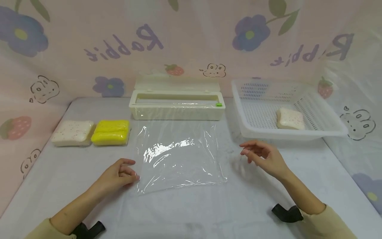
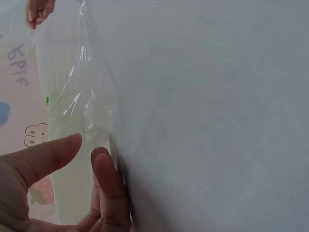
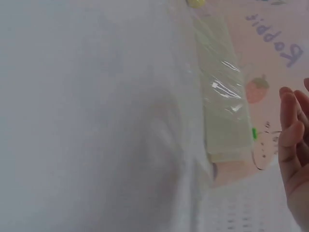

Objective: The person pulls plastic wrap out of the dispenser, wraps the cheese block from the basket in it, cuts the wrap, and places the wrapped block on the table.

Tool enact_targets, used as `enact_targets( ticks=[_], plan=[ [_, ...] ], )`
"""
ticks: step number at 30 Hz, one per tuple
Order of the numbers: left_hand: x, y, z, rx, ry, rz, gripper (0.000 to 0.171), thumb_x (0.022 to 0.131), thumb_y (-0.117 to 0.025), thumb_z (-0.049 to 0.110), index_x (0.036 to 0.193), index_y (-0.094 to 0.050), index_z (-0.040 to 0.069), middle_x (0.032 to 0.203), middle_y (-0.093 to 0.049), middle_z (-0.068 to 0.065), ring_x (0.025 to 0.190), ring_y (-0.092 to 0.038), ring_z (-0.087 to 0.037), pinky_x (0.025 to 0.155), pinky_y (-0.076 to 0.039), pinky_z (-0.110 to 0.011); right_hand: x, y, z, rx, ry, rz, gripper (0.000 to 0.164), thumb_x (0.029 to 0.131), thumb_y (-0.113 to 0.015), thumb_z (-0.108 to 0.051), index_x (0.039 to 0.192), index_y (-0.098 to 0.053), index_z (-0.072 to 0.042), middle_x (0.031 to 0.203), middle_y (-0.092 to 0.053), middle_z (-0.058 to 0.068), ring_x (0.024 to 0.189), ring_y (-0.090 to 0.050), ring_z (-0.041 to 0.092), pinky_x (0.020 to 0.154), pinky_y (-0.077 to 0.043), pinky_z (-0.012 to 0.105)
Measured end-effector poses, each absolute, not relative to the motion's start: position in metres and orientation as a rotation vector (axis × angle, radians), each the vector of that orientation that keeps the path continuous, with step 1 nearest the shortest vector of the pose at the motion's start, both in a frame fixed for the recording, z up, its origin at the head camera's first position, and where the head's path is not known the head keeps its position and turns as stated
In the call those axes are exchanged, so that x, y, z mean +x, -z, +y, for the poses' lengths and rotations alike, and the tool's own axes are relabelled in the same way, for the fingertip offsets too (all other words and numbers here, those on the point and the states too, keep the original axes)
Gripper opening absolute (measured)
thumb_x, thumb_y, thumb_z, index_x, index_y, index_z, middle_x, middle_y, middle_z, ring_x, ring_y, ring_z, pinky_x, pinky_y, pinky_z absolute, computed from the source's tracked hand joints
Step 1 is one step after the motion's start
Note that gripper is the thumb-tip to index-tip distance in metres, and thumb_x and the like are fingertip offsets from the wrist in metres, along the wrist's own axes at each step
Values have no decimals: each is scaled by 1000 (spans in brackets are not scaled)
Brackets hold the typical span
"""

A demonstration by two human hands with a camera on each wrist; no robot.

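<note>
A sheet of clear cling film [image 1: 179,166] lies spread on the table, drawn out from the front of a cream dispenser box [image 1: 178,113]. At the film's left edge is my left hand [image 1: 116,174], its fingers loosely bent. In the left wrist view the thumb [image 2: 63,152] stands apart from the fingers, with nothing held between them. My right hand [image 1: 265,158] hovers to the right of the film, in front of the white basket [image 1: 289,134]. Its fingers [image 3: 290,130] hang loosely curled and hold nothing.
The dispenser's lid [image 1: 177,84] stands raised, with a green slider [image 1: 219,104] at the right end. A white speckled square block [image 1: 72,133] and a yellow one [image 1: 111,132] sit at the left. Another white block [image 1: 290,119] lies in the basket.
</note>
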State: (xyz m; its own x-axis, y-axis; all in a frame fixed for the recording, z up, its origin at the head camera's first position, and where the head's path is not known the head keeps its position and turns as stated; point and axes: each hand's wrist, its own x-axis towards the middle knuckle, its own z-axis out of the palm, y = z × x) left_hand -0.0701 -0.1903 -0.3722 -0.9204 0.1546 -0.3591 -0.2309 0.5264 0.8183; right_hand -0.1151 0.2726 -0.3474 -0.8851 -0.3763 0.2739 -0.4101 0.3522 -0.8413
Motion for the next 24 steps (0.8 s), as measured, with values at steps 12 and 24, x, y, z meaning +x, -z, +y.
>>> enact_targets(
  ticks=[12, 24],
  plan=[
    [-66, 376, -195, 0, -1430, 2299, 29, 98, -54, 16, 111, -55, -10, 78, -64, -6, 65, -61, -16, 59, -55, -25, -159, 307, 300, 543, -1992, -2120, 13, 93, -55, 4, 101, -66, 4, 80, -70, 3, 57, -58, 11, 46, -44, 17],
    [-69, 380, -195, 55, -1433, 2268, 24, 97, -56, 17, 101, -57, -7, 76, -65, -5, 65, -61, -13, 60, -55, -24, -201, 271, 348, -188, -1742, -2576, 7, 92, -64, -36, 88, -69, -33, 80, -68, -20, 70, -60, 1, 60, -49, 14]
  ],
)
